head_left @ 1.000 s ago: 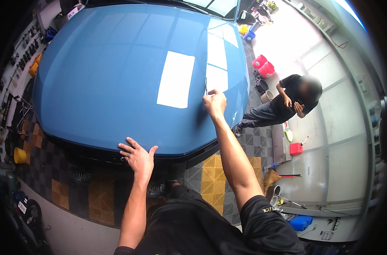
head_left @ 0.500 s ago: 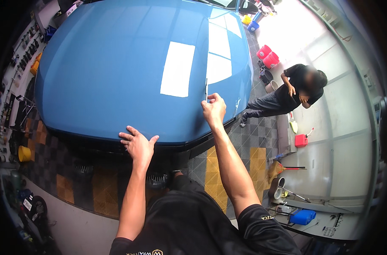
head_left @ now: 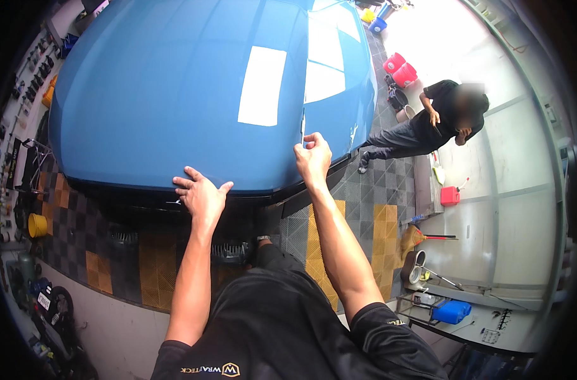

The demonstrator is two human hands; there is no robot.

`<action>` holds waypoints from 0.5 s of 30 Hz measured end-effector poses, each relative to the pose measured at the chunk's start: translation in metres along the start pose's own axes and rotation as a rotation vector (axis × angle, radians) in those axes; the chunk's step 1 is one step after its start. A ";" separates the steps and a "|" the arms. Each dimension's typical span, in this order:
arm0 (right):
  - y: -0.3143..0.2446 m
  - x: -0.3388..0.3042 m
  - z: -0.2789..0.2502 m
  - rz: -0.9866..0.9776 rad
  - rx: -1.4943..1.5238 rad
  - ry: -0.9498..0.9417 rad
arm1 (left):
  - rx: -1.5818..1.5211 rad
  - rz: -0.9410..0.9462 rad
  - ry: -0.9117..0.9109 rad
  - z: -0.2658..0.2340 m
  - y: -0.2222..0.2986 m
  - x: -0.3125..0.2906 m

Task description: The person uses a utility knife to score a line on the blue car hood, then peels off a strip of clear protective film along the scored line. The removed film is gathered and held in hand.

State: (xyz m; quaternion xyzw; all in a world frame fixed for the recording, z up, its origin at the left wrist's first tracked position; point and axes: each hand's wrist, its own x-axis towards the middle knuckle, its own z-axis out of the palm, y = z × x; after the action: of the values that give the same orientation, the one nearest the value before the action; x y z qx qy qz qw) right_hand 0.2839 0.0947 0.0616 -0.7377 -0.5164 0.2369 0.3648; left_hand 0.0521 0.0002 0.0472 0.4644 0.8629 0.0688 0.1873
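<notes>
In front of me is the blue hood (head_left: 174, 114) of a car. My left hand (head_left: 203, 196) lies on its front edge with the fingers spread, holding nothing. Farther right, my right hand (head_left: 314, 158) pinches a thin, pen-like tool (head_left: 303, 128) between thumb and fingers. The tool points away from me along the straight crease line near the hood's right side. Its tip is too small to make out, and I cannot tell whether it touches the surface. Bright white rectangular patches, apparently reflections, show on the glossy blue.
A person (head_left: 450, 117) in dark clothes stands right of the car, hands raised before the chest. Red buckets (head_left: 404, 75), a red can (head_left: 450, 195), a broom (head_left: 414, 236) and a blue container (head_left: 452, 311) line the right side. A yellow bucket (head_left: 38, 225) stands at left.
My view has shifted, so the hood sits higher in the picture. My right hand with the thin tool has come slightly closer to the hood's front edge. My left hand stays on the edge.
</notes>
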 end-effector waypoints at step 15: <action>0.030 -0.057 0.004 0.030 0.135 -0.007 | 0.017 -0.019 -0.024 0.000 0.001 0.001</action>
State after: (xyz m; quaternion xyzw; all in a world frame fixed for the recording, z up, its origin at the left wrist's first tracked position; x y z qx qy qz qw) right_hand 0.2784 0.0366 0.0346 -0.7181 -0.4896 0.2792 0.4082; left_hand 0.0524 0.0015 0.0476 0.4587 0.8654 0.0543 0.1943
